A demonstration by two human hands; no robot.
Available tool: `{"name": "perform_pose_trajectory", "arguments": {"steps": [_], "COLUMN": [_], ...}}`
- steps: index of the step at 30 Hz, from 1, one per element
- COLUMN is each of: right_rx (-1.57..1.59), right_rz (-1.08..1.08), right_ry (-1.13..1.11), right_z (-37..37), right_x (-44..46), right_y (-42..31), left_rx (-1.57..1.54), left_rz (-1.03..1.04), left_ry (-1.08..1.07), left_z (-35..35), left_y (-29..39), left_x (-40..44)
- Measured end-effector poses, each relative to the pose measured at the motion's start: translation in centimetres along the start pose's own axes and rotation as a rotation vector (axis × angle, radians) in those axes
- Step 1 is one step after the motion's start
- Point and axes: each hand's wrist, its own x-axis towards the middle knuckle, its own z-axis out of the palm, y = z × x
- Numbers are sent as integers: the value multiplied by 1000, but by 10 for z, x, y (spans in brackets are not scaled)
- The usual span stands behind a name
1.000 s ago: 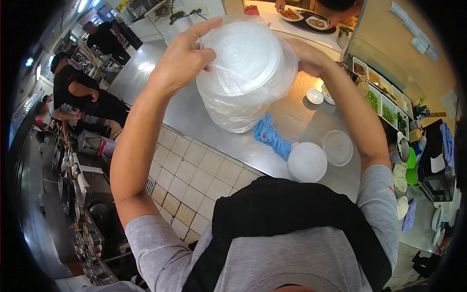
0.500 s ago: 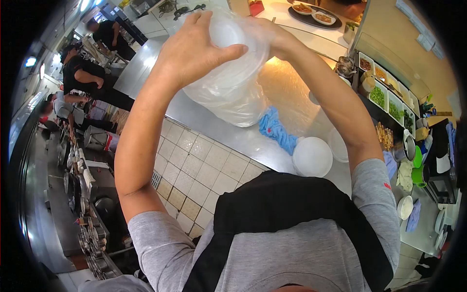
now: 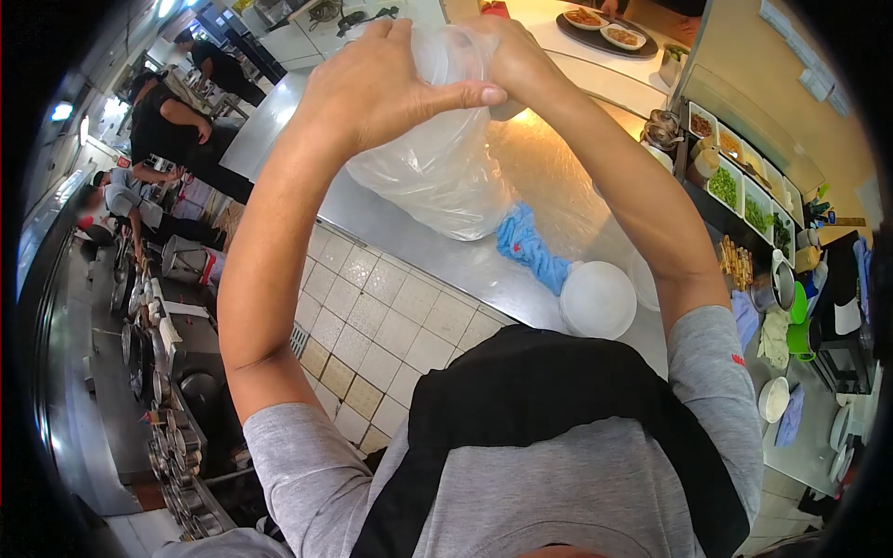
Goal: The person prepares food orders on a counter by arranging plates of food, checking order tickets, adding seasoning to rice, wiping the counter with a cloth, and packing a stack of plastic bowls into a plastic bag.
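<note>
A clear plastic bag [image 3: 437, 191] stands bulging on the steel counter, with pale round shapes faintly showing inside. My left hand [image 3: 367, 88] is closed around its upper left side, fingers over the far side and thumb stretched across the front. At the upper right of the bag, my right hand [image 3: 516, 65] grips the plastic, its fingertips largely hidden. A crumpled blue cloth [image 3: 530, 249] lies against the bag's base. Beside that cloth is a round white tub or lid [image 3: 598, 299], nearer my body.
The steel counter [image 3: 558, 177] runs diagonally before me. Dishes of food sit on a dark tray [image 3: 609, 37] beyond it. Trays of chopped greens [image 3: 726, 186] line the right. Co-workers [image 3: 177, 126] stand at the left, near a stove with pans [image 3: 139, 344].
The round lid-like stack that showed between my hands is now mostly covered by the bag's plastic. My right hand has moved slightly left, and the bag's mouth is narrower.
</note>
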Motion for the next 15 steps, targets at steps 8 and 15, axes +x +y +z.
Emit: {"name": "perform_pose_trajectory", "arguments": {"steps": [8, 15], "right_rx": [55, 478], "right_rz": [83, -51], "right_ry": [39, -33], "right_z": [-24, -32], "right_x": [-6, -21], "right_y": [-20, -16], "left_rx": [45, -16], "left_rz": [-96, -25], "left_ry": [-162, -34], "left_z": [-1, 18], "left_y": [-19, -19], "left_x": [-11, -1]}}
